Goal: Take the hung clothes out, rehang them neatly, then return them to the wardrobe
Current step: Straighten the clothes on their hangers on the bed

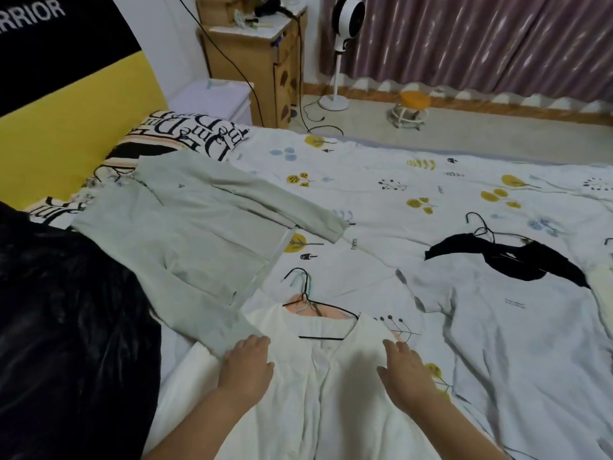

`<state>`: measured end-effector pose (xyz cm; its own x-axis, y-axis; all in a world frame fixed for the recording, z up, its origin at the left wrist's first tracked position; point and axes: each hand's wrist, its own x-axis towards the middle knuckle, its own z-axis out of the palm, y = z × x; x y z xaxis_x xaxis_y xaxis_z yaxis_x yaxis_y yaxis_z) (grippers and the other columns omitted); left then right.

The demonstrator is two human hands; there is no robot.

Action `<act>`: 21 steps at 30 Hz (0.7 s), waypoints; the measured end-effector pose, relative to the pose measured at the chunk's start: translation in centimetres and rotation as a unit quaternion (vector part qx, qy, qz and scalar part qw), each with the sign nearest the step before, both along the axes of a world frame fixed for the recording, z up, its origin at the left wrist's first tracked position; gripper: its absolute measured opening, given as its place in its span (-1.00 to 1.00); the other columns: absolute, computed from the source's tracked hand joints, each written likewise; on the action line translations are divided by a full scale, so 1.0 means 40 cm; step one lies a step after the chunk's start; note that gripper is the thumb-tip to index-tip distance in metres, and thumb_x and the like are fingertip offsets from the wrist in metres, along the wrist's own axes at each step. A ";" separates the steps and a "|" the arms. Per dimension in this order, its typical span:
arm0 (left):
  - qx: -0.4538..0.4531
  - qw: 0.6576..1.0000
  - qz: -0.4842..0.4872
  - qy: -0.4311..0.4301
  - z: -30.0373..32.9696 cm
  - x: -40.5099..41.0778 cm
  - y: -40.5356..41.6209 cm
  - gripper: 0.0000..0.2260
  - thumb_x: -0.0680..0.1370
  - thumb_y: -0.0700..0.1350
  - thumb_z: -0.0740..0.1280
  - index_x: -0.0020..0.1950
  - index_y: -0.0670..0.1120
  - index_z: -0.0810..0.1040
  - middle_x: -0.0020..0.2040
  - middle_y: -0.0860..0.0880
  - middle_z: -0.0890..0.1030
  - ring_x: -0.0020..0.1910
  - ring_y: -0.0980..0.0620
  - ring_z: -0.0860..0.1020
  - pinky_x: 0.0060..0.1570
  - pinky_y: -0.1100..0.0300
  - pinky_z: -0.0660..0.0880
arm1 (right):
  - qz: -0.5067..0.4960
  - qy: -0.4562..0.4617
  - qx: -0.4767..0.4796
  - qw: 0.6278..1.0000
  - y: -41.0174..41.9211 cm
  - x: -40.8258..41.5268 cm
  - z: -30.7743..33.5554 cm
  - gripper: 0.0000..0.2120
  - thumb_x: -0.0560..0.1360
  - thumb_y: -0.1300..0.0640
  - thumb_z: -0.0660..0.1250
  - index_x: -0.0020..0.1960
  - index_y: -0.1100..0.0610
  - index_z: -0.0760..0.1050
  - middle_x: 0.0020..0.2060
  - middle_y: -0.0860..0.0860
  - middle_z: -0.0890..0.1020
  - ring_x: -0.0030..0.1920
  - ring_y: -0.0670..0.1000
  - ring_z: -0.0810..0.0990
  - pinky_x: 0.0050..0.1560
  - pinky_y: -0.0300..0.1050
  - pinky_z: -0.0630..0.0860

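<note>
— How far along?
— Clothes are out on the bed (381, 180). Both grips, left hand (247, 363) and right hand (406, 376), lie flat and unclenched on the white shirt (318, 393), its hanger (318, 313) just beyond them. Others await; wardrobe unseen.

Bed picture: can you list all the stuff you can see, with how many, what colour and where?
white shirt: 1, white, near edge of bed, on a hanger
black hanger: 1, black, in the white shirt's neck
green top: 1, pale green, left on bed
pale blue T-shirt: 1, right on bed
black garment: 1, on a hanger, far right
pillow: 1, lettered, by headboard
fan: 1, white, by curtain
stool: 1, orange, on floor
left hand: flat on shirt
right hand: flat on shirt
</note>
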<state>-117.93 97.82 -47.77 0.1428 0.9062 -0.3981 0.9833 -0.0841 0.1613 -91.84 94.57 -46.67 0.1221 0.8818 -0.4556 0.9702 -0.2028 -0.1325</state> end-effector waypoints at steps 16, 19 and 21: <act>0.018 0.994 -0.059 0.085 -0.232 0.006 0.300 -0.70 0.59 0.08 0.13 0.24 -0.07 0.33 0.21 -0.04 0.47 0.23 -0.06 0.43 0.19 0.07 0.26 | -0.050 -0.044 0.010 0.998 0.213 0.009 -0.244 -0.59 0.58 0.05 0.13 0.39 0.11 0.20 0.27 0.06 0.41 0.28 0.07 0.37 0.20 -0.10 0.33; 0.049 0.998 -0.036 -0.005 -0.196 -0.004 0.267 -0.78 0.62 0.04 0.07 0.09 -0.08 0.36 0.06 -0.07 0.54 0.08 -0.09 0.51 -0.03 0.10 0.35 | -0.048 -0.039 0.058 0.996 0.171 0.010 -0.198 -0.72 0.58 0.11 0.09 0.29 0.08 0.29 0.13 0.02 0.49 0.19 0.05 0.43 0.06 -0.11 0.35; 0.055 0.996 -0.027 -0.061 -0.156 -0.017 0.233 -0.83 0.62 0.03 0.07 -0.06 -0.04 0.29 -0.04 -0.07 0.55 -0.01 -0.09 0.52 -0.13 0.09 0.37 | -0.061 -0.014 0.106 0.992 0.125 0.008 -0.155 -0.78 0.57 0.13 0.10 0.21 0.06 0.34 0.07 -0.01 0.52 0.14 0.04 0.45 -0.01 -0.10 0.31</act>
